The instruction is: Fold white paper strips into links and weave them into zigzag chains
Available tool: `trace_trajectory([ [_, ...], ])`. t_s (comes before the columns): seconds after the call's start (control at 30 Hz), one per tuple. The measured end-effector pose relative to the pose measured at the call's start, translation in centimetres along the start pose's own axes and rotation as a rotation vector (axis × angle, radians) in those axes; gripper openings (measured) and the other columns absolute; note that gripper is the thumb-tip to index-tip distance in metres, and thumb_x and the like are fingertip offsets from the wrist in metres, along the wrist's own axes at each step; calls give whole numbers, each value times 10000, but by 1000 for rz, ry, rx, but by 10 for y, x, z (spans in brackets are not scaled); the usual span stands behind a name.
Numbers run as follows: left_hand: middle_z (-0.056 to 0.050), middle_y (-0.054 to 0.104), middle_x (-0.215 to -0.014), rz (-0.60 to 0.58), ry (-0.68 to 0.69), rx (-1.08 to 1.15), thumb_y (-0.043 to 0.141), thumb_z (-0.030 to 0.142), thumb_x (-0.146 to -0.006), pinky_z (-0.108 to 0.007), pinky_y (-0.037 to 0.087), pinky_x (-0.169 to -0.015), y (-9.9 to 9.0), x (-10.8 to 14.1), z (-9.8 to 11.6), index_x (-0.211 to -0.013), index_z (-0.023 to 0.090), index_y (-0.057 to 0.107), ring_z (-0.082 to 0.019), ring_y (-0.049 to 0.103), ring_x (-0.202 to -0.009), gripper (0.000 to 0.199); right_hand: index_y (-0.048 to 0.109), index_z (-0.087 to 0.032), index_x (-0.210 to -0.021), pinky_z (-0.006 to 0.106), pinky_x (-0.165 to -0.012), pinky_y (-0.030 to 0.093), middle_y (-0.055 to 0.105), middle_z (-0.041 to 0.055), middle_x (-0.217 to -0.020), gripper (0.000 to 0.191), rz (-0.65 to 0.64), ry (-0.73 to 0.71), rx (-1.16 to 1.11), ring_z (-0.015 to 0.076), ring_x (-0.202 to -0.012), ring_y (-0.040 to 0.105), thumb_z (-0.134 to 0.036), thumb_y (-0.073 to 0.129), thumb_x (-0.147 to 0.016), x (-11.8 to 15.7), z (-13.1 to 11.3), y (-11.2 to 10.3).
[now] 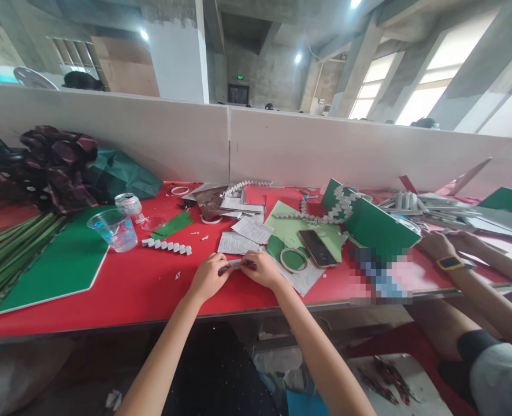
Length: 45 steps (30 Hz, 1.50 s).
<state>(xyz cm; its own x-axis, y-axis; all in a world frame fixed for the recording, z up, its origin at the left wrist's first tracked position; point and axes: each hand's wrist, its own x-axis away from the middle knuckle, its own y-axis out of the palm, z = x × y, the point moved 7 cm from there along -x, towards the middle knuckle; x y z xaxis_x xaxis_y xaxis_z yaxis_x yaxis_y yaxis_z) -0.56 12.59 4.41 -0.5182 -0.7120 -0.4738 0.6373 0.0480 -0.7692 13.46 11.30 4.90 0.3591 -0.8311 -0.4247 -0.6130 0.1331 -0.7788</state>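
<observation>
Near the front edge of a red desk [143, 294], a person's left hand [207, 278] and right hand [260, 269] pinch a narrow paper strip [235, 263] between them, each grip clamped on one end, apparently to steady it from both sides. Mostly hidden by fingers, the strip lies just above the desktop, its long axis running roughly left to right, parallel to the edge; which end leads cannot be told. Printed paper slips [252, 229] sit just beyond, seemingly for easy reach. A folded paper chain [167, 247] rests to the left, a phone [317, 248] and tape roll [294, 260] to the right.
</observation>
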Motion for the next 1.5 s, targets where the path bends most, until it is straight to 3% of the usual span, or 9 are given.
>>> trace_trajectory([
  [0.37, -45, 606, -839, 11, -35, 57, 503, 296, -894, -308, 467, -744, 4, 0, -9, -825, 205, 655, -196, 566, -851, 190, 632, -202, -868, 226, -660, 431, 621, 31, -909, 58, 15, 48, -13, 123, -706, 576, -205, 579, -844, 0, 3, 0],
  [0.57, -54, 617, -908, -15, -32, 68, 499, 291, -904, -317, 473, -793, 6, -2, -11, -960, 208, 661, -199, 573, -896, 190, 641, -209, -866, 253, -726, 444, 624, 41, -905, 63, 12, 38, -11, 159, -816, 586, -199, 583, -844, 0, 2, 0],
  [0.87, -55, 612, -909, -18, -24, 38, 489, 296, -912, -319, 473, -813, 10, -3, -14, -947, 202, 667, -198, 572, -898, 205, 629, -195, -834, 292, -812, 420, 622, 40, -883, 17, 60, -4, 62, 175, -877, 550, -204, 615, -831, 0, 2, -2],
  [1.5, -65, 579, -955, 19, -101, -174, 489, 341, -910, -360, 438, -817, 5, 0, -16, -967, 202, 588, -226, 548, -926, 180, 606, -190, -830, 299, -790, 407, 635, 42, -858, 70, 64, 27, 62, 172, -842, 560, -247, 593, -869, -3, 6, 0],
])
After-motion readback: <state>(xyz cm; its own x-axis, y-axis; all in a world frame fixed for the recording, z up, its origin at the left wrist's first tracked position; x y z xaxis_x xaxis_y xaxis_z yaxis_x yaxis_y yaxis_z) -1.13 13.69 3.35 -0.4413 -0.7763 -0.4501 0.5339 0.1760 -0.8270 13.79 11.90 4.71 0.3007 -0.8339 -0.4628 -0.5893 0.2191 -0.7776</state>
